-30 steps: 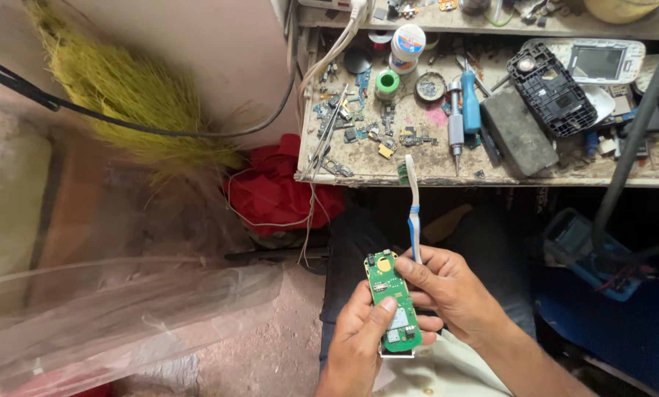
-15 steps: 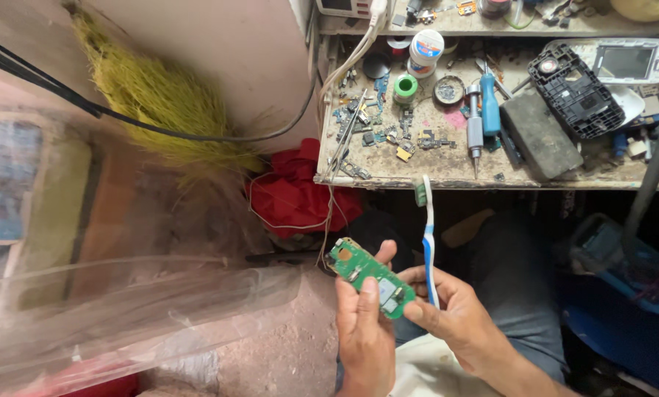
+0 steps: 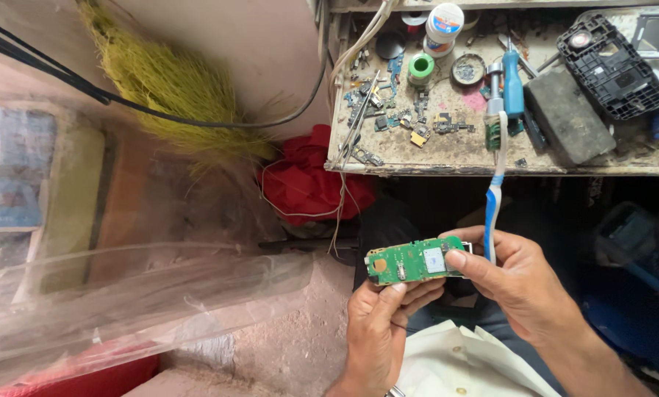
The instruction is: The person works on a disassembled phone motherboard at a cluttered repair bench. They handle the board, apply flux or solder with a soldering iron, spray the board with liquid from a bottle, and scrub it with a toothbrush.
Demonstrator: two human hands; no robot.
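Low in the middle, the left hand [image 3: 377,323] pinches a flat green circuit board [image 3: 415,259]; the right hand [image 3: 524,283] steadies it, gripping a blue-and-white toothbrush [image 3: 494,187] pointing up, not brushing.

The green circuit board [image 3: 415,260] has turned from upright to lying crosswise

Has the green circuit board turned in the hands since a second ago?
Yes. The green circuit board stood upright, end toward the workbench; now it lies crosswise, parallel to the bench edge.
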